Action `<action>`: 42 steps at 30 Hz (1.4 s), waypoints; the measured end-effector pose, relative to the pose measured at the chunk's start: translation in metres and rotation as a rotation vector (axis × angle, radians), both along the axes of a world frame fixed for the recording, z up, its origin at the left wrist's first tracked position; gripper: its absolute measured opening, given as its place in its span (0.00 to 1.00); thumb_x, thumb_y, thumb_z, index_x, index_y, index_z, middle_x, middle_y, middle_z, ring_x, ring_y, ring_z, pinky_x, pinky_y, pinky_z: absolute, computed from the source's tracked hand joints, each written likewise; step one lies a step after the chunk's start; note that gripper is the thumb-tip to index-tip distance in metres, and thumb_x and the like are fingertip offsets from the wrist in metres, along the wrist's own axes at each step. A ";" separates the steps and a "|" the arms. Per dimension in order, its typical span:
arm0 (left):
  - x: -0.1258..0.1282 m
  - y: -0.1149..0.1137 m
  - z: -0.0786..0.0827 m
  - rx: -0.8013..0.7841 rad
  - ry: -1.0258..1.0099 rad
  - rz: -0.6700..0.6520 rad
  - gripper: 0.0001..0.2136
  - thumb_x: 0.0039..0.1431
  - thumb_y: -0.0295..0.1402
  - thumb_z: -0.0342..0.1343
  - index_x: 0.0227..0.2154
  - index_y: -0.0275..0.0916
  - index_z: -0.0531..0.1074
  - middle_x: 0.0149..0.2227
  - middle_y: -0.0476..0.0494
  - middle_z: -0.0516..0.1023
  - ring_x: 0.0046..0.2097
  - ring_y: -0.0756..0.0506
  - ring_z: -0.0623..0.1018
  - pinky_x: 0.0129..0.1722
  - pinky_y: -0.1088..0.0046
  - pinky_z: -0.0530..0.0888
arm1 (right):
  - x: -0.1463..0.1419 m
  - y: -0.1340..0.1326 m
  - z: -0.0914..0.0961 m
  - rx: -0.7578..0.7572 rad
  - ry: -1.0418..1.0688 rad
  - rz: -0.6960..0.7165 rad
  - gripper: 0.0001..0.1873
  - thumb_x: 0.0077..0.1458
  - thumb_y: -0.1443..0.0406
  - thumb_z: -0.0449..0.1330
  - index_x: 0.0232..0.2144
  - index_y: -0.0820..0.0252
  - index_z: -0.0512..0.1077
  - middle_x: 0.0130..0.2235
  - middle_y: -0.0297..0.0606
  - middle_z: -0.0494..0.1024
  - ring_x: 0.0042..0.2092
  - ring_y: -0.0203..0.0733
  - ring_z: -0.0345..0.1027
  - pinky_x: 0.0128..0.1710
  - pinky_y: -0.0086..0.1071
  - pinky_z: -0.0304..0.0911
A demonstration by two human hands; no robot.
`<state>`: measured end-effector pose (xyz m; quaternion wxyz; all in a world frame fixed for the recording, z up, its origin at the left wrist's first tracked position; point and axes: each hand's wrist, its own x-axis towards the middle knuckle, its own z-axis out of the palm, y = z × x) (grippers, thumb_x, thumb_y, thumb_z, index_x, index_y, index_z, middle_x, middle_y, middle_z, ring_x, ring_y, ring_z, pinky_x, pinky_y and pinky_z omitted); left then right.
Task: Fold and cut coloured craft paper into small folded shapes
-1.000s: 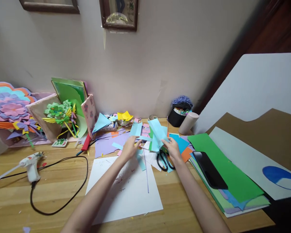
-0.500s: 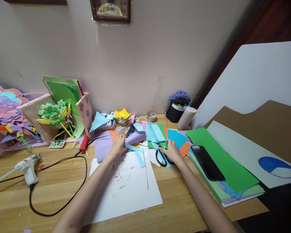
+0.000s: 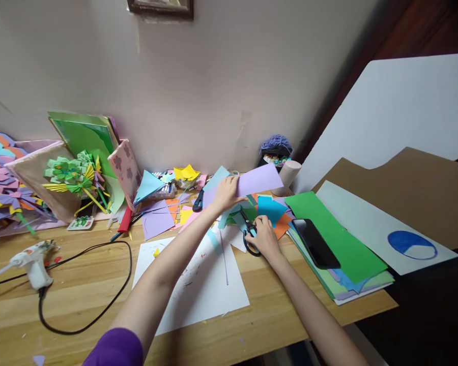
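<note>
My left hand [image 3: 226,193] is raised over the paper scraps and closed on a sheet of lilac paper [image 3: 260,180], which stretches out to its right. Light blue paper [image 3: 218,178] shows just behind these fingers; whether they pinch it too I cannot tell. My right hand [image 3: 264,235] is lower on the table, its fingers closed around the handles of black scissors [image 3: 248,223]. The blades point away from me, over green and light blue scraps. Under my left forearm lies a white sheet [image 3: 202,290] with coloured marks and a thin purple strip [image 3: 224,256].
A glue gun [image 3: 36,264] with a looped black cable lies at left, before paper flowers [image 3: 70,173]. A utility knife [image 3: 198,201] rests among scraps. On the right, a phone [image 3: 316,244] lies on stacked green paper [image 3: 353,249]. A pinkish cylinder [image 3: 291,173] stands behind.
My left hand has picked up the lilac paper and swung it up and right. My right hand has closed on the scissors' handles. The view has shifted slightly right and down.
</note>
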<state>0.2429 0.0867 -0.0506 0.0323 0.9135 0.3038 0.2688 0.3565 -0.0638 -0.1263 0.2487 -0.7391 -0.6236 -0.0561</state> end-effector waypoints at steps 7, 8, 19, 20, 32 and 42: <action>-0.035 -0.003 -0.007 0.014 0.005 0.026 0.15 0.60 0.36 0.42 0.48 0.36 0.59 0.50 0.36 0.64 0.52 0.43 0.65 0.49 0.66 0.62 | 0.005 -0.042 0.018 0.010 0.114 0.272 0.10 0.41 0.69 0.55 0.31 0.60 0.64 0.38 0.43 0.66 0.42 0.46 0.62 0.42 0.37 0.61; -0.053 -0.006 -0.014 -0.011 0.120 0.054 0.12 0.60 0.34 0.40 0.44 0.37 0.62 0.46 0.38 0.66 0.49 0.44 0.67 0.47 0.66 0.63 | 0.003 -0.045 0.019 -0.004 0.136 0.289 0.10 0.41 0.69 0.55 0.31 0.60 0.64 0.38 0.43 0.66 0.42 0.46 0.62 0.42 0.36 0.61; -0.089 -0.017 -0.058 -0.004 0.523 -0.019 0.09 0.58 0.28 0.42 0.36 0.33 0.66 0.39 0.34 0.68 0.43 0.40 0.68 0.40 0.64 0.62 | -0.014 -0.027 -0.008 -0.110 0.237 0.087 0.08 0.40 0.66 0.55 0.28 0.60 0.63 0.35 0.41 0.67 0.39 0.45 0.62 0.41 0.37 0.60; -0.088 -0.015 -0.056 0.000 0.538 -0.037 0.09 0.59 0.27 0.41 0.36 0.33 0.66 0.38 0.34 0.69 0.43 0.41 0.68 0.40 0.64 0.62 | -0.013 -0.026 -0.010 -0.104 0.233 0.061 0.08 0.40 0.65 0.55 0.28 0.60 0.63 0.35 0.41 0.67 0.39 0.46 0.62 0.41 0.37 0.59; -0.088 -0.020 -0.051 -0.100 0.600 0.099 0.12 0.56 0.24 0.40 0.39 0.25 0.66 0.38 0.27 0.68 0.41 0.38 0.70 0.35 0.62 0.65 | -0.009 -0.024 -0.023 -0.094 0.040 -0.101 0.08 0.41 0.64 0.55 0.27 0.60 0.63 0.32 0.43 0.66 0.38 0.49 0.59 0.40 0.37 0.57; -0.095 -0.031 -0.020 -0.286 0.599 0.142 0.08 0.52 0.27 0.48 0.33 0.30 0.69 0.37 0.30 0.71 0.41 0.40 0.72 0.37 0.66 0.67 | -0.001 -0.018 -0.025 -0.198 -0.180 -0.151 0.10 0.45 0.60 0.56 0.27 0.63 0.65 0.31 0.49 0.68 0.37 0.54 0.61 0.38 0.40 0.58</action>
